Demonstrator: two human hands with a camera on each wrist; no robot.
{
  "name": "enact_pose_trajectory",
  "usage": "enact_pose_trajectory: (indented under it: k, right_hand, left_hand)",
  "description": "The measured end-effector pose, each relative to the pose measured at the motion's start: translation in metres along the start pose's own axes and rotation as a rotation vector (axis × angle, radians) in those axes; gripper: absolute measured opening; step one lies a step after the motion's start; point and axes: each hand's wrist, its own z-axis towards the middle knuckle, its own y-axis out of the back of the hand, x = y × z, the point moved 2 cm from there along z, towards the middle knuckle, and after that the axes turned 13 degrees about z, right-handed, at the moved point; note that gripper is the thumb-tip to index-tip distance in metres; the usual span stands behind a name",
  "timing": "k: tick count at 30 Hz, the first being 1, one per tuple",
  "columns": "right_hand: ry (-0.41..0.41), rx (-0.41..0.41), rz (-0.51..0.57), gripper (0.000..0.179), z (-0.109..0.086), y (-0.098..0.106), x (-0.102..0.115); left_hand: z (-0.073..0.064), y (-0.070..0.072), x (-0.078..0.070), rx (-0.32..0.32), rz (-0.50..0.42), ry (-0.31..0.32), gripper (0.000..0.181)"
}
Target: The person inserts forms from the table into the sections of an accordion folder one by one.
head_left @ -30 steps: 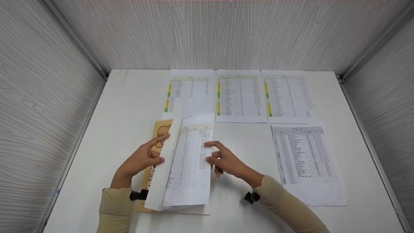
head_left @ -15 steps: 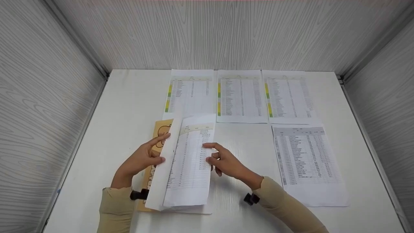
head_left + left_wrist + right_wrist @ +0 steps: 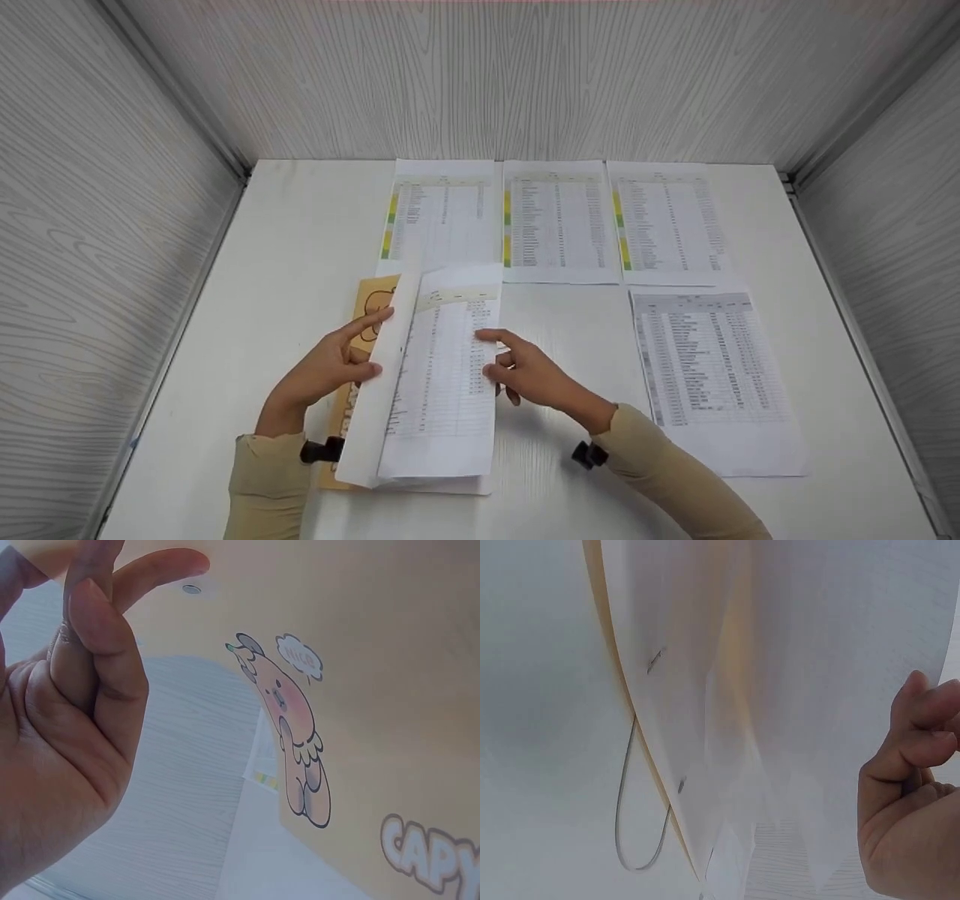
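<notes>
- Nearest me, two beige fabric sleeves (image 3: 266, 476) are reaching in, and a small black device (image 3: 322, 451) is showing at each wrist.
- The left hand (image 3: 322, 367) is pressing a long, narrow white leaf (image 3: 377, 405) with its index finger and thumb, both straight and spread apart, while its other fingers are bending.
- The right hand (image 3: 532, 375) is gripping the right edge of a white paper sheet with a printed table (image 3: 457, 409), its thumb and index finger lying on the front, other fingers showing beyond the edge.
- I'm finding the tan folder with cartoon animal and CAPY lettering (image 3: 390, 690) on the near part of the white worktop (image 3: 559, 322), left of centre, its pages standing open between the hands.
- On the right wrist feed I'm seeing a thin grey cord loop (image 3: 637, 868) hanging beside the folder's tan edge.
- Farther right, a white sheet with a grey-headed table (image 3: 712, 375) is lying flat.
- Beyond, three white sheets with yellow-green side stripes (image 3: 555, 225) are lying in a row before a grey wood-grain wall (image 3: 510, 75).
</notes>
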Motion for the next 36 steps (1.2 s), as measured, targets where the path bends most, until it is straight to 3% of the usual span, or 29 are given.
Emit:
enact_pose_trajectory:
  k: [6, 12, 23, 29, 36]
  right_hand:
    - [-0.008, -0.002, -0.025, 0.054, 0.003, -0.005, 0.003]
    - [0.005, -0.003, -0.041, 0.053, 0.011, -0.011, 0.000]
    - [-0.002, -0.035, -0.074, 0.052, 0.019, -0.023, -0.001]
    - [0.001, -0.030, -0.073, 0.053, 0.023, -0.029, 0.001]
    - [0.007, 0.001, -0.044, 0.054, 0.024, -0.020, 0.003]
  left_hand:
    - [0.001, 0.000, -0.003, 0.001, -0.027, -0.002, 0.079]
    - [0.002, 0.000, -0.005, -0.036, 0.024, 0.007, 0.078]
    - [0.002, -0.002, -0.005, -0.026, 0.035, 0.022, 0.078]
    - [0.001, 0.000, -0.006, -0.052, 0.057, 0.015, 0.078]
    - [-0.001, 0.003, -0.007, -0.052, 0.092, 0.009, 0.077]
